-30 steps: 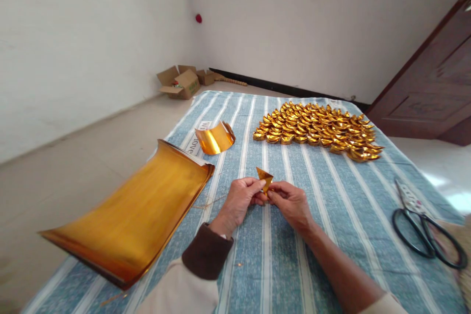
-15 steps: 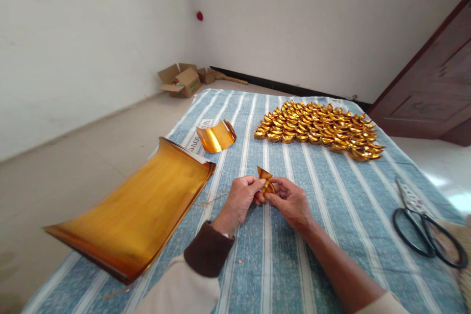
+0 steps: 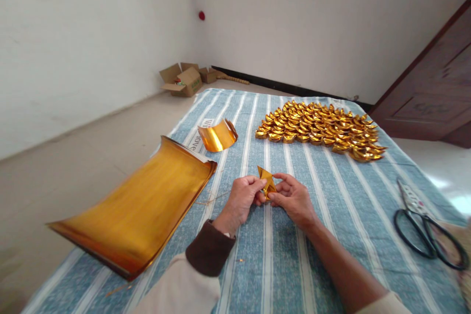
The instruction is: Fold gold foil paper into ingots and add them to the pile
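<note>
Between my two hands, above the striped cloth, is a small piece of folded gold foil paper [image 3: 269, 184] with a pointed top corner. My left hand [image 3: 243, 196] pinches its left side between thumb and fingers. On the other side, my right hand [image 3: 292, 199] grips the lower right edge, thumb in front and forefinger raised near the upper edge. The fingers partly cover the paper. A large stack of gold foil sheets [image 3: 140, 206] lies to the left of my left hand. Beyond my hands, a smaller curved stack of gold foil paper [image 3: 218, 136] rests on the cloth.
Rows of folded gold paper ingots [image 3: 320, 127] cover the far right of the table. Black-handled scissors [image 3: 423, 221] lie near the right edge. The blue striped tablecloth [image 3: 253, 274] spreads underneath. Open cardboard boxes [image 3: 186, 81] stand on the floor by the wall.
The folded paper's shape has changed: its middle band looks flatter and wider now. My right forefinger has lifted slightly off it. Both hands stay in nearly the same place.
</note>
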{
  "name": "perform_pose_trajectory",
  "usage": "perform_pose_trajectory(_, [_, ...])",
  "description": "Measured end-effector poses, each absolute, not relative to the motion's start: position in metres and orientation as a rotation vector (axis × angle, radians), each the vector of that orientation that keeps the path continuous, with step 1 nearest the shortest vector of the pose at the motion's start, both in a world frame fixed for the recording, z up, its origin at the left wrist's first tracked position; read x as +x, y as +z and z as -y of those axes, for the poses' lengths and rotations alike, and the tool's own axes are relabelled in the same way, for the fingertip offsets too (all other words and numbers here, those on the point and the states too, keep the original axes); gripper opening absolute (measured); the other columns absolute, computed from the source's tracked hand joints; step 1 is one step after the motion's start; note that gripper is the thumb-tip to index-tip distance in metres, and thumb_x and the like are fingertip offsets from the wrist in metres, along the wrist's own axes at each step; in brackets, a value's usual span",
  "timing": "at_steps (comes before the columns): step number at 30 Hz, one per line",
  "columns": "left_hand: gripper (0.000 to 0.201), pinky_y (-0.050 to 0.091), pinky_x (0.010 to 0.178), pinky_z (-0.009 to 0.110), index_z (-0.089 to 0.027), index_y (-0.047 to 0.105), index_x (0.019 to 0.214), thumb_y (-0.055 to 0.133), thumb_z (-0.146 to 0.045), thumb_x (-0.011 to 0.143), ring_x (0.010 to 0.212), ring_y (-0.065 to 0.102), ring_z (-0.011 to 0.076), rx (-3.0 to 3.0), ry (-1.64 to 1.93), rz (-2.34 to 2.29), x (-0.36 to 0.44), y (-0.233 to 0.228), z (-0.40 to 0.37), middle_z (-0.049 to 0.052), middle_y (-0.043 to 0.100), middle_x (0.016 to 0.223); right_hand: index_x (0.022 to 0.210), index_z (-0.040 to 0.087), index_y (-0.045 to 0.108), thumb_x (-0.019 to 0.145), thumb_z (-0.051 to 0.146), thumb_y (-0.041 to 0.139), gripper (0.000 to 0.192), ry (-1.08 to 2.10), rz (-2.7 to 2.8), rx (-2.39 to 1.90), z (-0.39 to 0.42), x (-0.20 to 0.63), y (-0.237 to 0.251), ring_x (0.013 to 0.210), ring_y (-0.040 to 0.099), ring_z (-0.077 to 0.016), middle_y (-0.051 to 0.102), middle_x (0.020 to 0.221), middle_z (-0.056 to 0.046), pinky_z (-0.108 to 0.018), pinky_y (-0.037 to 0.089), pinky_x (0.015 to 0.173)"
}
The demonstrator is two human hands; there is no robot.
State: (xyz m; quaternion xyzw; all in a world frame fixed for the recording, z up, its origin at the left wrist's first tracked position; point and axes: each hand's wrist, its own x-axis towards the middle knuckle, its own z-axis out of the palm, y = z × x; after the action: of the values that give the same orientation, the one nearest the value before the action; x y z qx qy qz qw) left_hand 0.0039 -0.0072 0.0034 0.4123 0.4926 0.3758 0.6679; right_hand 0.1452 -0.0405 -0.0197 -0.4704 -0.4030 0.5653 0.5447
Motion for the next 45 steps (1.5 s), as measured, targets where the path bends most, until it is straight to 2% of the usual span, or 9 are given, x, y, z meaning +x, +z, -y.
perform_pose_trajectory(6, [0.016,0.033,0.04,0.018,-0.014,0.061,0.074,0.068,-0.029,0.072,0.036,0.048,0.007,0.901,0.842,-1.09,0.004,0.005,0.007,-0.003,0.057,0.045,0.108,0.02,0.056,0.059,0.031,0.081,0.056,1.342,0.94,-1.136,0.041,0.145,-0.017,0.05,0.06,-0.012,0.065,0.063,0.006,-0.026,0.05,0.051])
perform_pose_trajectory(15, [0.018,0.032,0.039,0.018,-0.014,0.06,0.07,0.071,-0.028,0.07,0.034,0.047,0.0067,0.854,0.923,-1.099,0.004,0.004,0.007,-0.002,0.056,0.043,0.118,0.021,0.053,0.058,0.027,0.083,0.068,1.359,0.986,-1.115,0.043,0.147,-0.019,0.056,0.062,-0.0126,0.066,0.068,0.005,-0.025,0.048,0.054])
perform_pose_trajectory(18, [0.02,0.032,0.039,0.018,-0.015,0.059,0.068,0.072,-0.03,0.07,0.034,0.045,0.0064,0.834,0.971,-1.123,0.003,0.002,0.006,-0.002,0.056,0.042,0.119,0.02,0.051,0.057,0.027,0.083,0.07,1.383,0.955,-1.121,0.043,0.146,-0.017,0.052,0.06,-0.012,0.064,0.065,0.007,-0.024,0.047,0.052])
perform_pose_trajectory(22, [0.02,0.03,0.039,0.017,-0.015,0.06,0.067,0.072,-0.031,0.069,0.033,0.044,0.0059,0.829,1.028,-1.142,0.006,0.001,0.007,-0.003,0.055,0.04,0.118,0.019,0.049,0.059,0.029,0.082,0.068,1.408,0.927,-1.136,0.044,0.141,-0.016,0.047,0.06,-0.013,0.062,0.058,0.008,-0.025,0.047,0.048])
perform_pose_trajectory(29, [0.025,0.03,0.038,0.018,-0.015,0.06,0.066,0.073,-0.035,0.069,0.032,0.043,0.0062,0.814,1.047,-1.142,0.013,0.002,0.014,-0.003,0.053,0.038,0.118,0.021,0.05,0.062,0.029,0.08,0.064,1.362,0.912,-1.118,0.045,0.135,-0.023,0.049,0.062,-0.0133,0.067,0.067,0.005,-0.027,0.051,0.05])
perform_pose_trajectory(45, [0.021,0.03,0.038,0.017,-0.015,0.06,0.067,0.072,-0.031,0.07,0.032,0.043,0.0063,0.769,1.053,-1.167,0.015,0.005,0.015,-0.003,0.054,0.038,0.115,0.019,0.049,0.062,0.027,0.078,0.061,1.331,0.913,-1.171,0.045,0.133,-0.019,0.045,0.061,-0.0133,0.066,0.062,0.006,-0.026,0.05,0.048])
